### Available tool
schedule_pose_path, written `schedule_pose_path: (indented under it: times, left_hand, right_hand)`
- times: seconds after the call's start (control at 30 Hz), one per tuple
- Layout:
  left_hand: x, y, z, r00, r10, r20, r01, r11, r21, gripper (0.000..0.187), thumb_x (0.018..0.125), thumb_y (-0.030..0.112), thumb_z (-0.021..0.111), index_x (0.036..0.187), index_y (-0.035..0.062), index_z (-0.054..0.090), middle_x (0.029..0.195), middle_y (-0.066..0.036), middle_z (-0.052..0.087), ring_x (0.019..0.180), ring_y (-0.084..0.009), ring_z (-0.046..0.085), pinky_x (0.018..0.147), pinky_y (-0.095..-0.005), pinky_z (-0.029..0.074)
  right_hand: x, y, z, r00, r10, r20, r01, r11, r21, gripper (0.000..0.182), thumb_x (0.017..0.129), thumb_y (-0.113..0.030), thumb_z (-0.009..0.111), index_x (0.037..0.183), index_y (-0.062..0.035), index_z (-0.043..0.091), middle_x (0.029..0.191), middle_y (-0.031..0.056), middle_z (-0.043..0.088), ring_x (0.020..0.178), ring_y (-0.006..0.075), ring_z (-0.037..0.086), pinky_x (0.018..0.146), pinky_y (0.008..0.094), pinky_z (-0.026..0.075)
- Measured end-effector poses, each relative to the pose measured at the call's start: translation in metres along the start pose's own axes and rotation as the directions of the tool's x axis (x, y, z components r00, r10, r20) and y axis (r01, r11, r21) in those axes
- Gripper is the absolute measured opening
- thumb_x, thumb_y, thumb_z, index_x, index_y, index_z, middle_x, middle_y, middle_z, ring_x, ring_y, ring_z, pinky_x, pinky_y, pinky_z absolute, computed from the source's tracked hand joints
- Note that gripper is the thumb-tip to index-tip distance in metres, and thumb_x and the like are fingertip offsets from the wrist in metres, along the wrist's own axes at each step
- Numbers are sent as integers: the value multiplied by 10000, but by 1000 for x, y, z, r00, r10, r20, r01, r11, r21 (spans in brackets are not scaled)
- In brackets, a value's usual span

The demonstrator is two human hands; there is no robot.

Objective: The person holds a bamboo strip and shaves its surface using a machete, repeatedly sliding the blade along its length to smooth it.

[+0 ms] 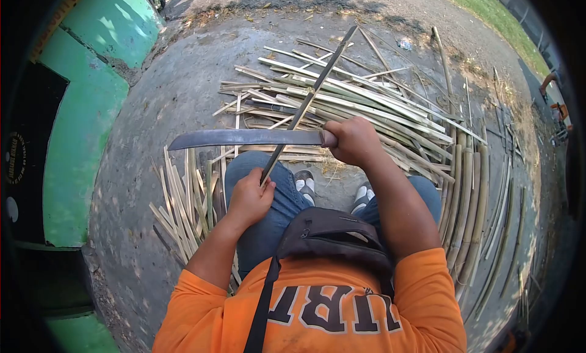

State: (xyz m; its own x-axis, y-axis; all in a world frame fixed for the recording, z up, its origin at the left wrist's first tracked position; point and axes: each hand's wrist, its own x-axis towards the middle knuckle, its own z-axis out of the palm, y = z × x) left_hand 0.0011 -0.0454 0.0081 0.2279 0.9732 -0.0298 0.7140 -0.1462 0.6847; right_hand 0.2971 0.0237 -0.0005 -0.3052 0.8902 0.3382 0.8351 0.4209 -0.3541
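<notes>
My left hand [250, 198] is closed around the lower end of a dark bamboo strip [310, 98], which slants up and away to the right over the pile. In my right hand [356, 142] is the handle of a machete [250, 137]. Its long grey blade points left, nearly level, and crosses over the strip a little above my left hand. Beneath and beyond lies a heap of split bamboo strips [360, 106] on the ground.
More split strips [183, 200] lie left of my legs. Whole bamboo poles [467, 200] are laid along the right side. A green wall [85, 127] stands at left. A black waist bag [332, 237] rests on my lap. Another person [555, 90] shows at the far right edge.
</notes>
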Motion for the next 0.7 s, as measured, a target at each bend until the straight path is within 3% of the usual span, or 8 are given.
schedule_pose_path:
  times: [0.07, 0.17, 0.2, 0.3, 0.33, 0.47, 0.57, 0.7]
  left_hand:
    - [0, -1, 0, 1000, 15, -5, -15, 1000, 6, 191, 921, 153, 703, 968, -11, 617, 830, -226, 711, 792, -435, 710, 704, -480, 546]
    - [-1, -2, -1, 1000, 15, -9, -15, 1000, 16, 186, 921, 149, 700, 962, -10, 615, 821, -224, 708, 776, -432, 708, 696, -477, 545]
    - [-2, -3, -1, 1000, 8, -6, -8, 1000, 11, 184, 920, 148, 700, 960, -9, 614, 817, -223, 706, 770, -430, 707, 692, -476, 545]
    - [1, -6, -1, 999, 32, -5, -32, 999, -1, 181, 920, 148, 698, 953, -7, 611, 803, -223, 701, 756, -424, 705, 681, -475, 543]
    - [1, -7, -1, 999, 40, -7, -40, 999, -2, 180, 920, 148, 698, 952, -6, 611, 799, -223, 699, 753, -423, 705, 677, -475, 542]
    - [0, -8, -1, 1000, 21, 6, -21, 999, -32, 181, 918, 148, 699, 951, -6, 610, 795, -226, 696, 758, -423, 705, 675, -472, 540]
    - [0, -5, -1, 1000, -1, 21, 1, 1000, -15, 187, 919, 156, 697, 969, -6, 619, 803, -224, 699, 767, -426, 704, 690, -477, 543]
    - [1, -4, -1, 998, 68, 8, -68, 995, 69, 196, 921, 166, 693, 992, -6, 629, 824, -223, 703, 785, -434, 704, 711, -490, 546]
  right_hand:
    - [0, -4, 0, 994, -105, -5, 104, 993, -54, 129, 703, -178, 726, 772, -135, 627, 698, 121, 650, 700, 387, 663, 641, 513, 520]
    - [-1, 9, -1, 1000, -16, 27, 16, 1000, -4, 113, 708, -176, 724, 775, -136, 642, 713, 120, 664, 720, 388, 670, 649, 505, 527]
    - [-1, 16, -1, 995, 89, 48, -88, 996, -11, 106, 732, -180, 722, 805, -125, 668, 738, 138, 691, 754, 391, 693, 691, 500, 554]
    - [1, 34, 1, 961, 239, -142, -240, 971, 8, 119, 783, -204, 726, 840, -114, 672, 771, 163, 699, 781, 403, 696, 712, 515, 559]
    - [1, 35, -3, 938, 332, -100, -332, 943, 21, 129, 813, -218, 731, 866, -115, 676, 797, 174, 708, 801, 413, 695, 726, 522, 560]
    - [-3, 33, -6, 968, 219, -124, -214, 976, 48, 119, 819, -217, 729, 876, -126, 679, 815, 162, 716, 798, 410, 692, 709, 516, 555]
    - [-3, 11, -6, 992, 116, -47, -114, 993, 40, 103, 776, -183, 723, 857, -139, 677, 789, 136, 709, 777, 399, 691, 686, 506, 549]
    - [1, -9, 0, 986, -141, 90, 148, 985, -83, 120, 692, -180, 722, 789, -148, 659, 709, 83, 678, 734, 359, 694, 684, 488, 534]
